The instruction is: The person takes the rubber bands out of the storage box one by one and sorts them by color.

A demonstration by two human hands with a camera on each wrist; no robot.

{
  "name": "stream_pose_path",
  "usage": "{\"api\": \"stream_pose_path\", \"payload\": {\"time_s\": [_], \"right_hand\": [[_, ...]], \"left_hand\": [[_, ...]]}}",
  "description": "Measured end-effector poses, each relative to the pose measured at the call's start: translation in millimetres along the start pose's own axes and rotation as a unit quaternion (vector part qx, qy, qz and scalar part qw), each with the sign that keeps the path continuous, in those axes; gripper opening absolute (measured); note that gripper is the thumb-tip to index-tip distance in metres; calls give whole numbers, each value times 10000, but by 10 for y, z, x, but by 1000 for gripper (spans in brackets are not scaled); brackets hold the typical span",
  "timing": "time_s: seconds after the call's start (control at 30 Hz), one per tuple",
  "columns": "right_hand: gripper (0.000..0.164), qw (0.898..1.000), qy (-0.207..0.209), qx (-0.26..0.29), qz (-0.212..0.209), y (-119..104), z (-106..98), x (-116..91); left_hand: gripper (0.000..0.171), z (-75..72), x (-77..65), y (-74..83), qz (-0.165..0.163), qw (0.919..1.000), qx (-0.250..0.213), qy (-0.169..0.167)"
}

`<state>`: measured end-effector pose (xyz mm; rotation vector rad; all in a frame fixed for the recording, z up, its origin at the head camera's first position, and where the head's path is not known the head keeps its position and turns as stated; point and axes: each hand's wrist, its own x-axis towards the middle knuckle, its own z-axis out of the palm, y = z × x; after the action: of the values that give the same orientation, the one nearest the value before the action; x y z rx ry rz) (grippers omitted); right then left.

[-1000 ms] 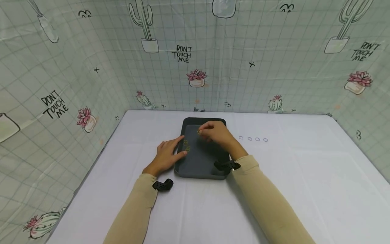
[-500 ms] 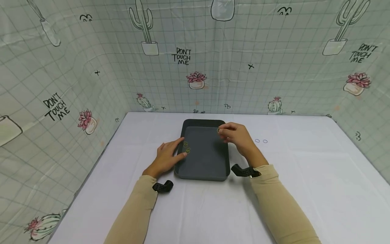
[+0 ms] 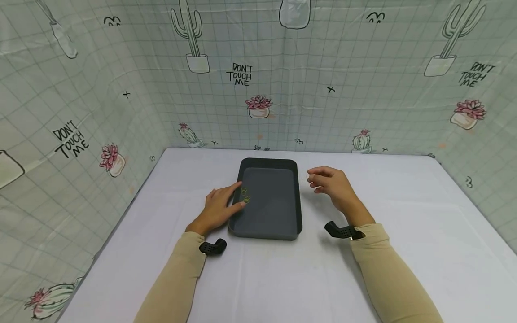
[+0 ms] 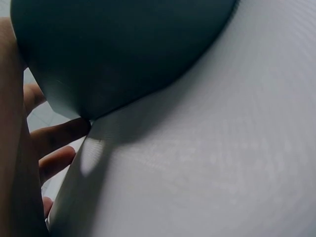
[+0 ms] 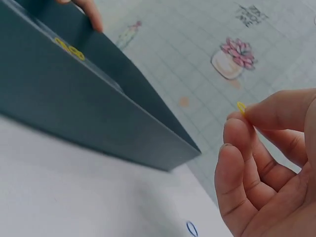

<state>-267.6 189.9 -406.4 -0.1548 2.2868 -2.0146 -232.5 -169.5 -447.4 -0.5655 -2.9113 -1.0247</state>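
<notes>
A dark grey rectangular tray point(image 3: 274, 204) lies on the table in the head view. My left hand point(image 3: 216, 208) rests at its left side, thumb and forefinger spread along the rim. Several thin yellow rubber bands point(image 3: 247, 200) lie inside, near that hand; the right wrist view also shows yellow rubber bands point(image 5: 75, 53). To the right of the tray, my right hand point(image 3: 335, 186) is raised above the table. Its thumb and forefinger pinch one small yellow rubber band point(image 5: 241, 107). Below that hand a blue ring-shaped band point(image 5: 191, 228) lies on the white surface.
White cloth covers the table point(image 3: 258, 278). A patterned curtain point(image 3: 307, 58) with cactus drawings stands behind and on the left side. Black wrist mounts point(image 3: 341, 231) sit at both cuffs.
My right hand has moved right, from over the tray to beyond its right rim, carrying the yellow rubber band. Blue rings seen earlier are now hidden in the head view. The left hand stays put.
</notes>
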Motion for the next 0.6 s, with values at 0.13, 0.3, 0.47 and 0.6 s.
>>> {"api": "stream_pose_path", "payload": {"time_s": [0.13,0.3,0.47,0.6], "right_hand": [[30,9999,75,56,97,62,-70,1],[35,9997,102,44,237,96,-133,25],[44,9988,225,-17,446,121,-149,36],[43,9976,313,44,611,142,-150,21]], "left_hand": [[71,-7,-12,-26,0,10000,-6,-15],[71,-4,3,-46,11,10000,-20,-18],[71,-11,14,-43,-3,10000,-51,-41],[71,-14,-3,-44,-26,10000,-25,-48]]}}
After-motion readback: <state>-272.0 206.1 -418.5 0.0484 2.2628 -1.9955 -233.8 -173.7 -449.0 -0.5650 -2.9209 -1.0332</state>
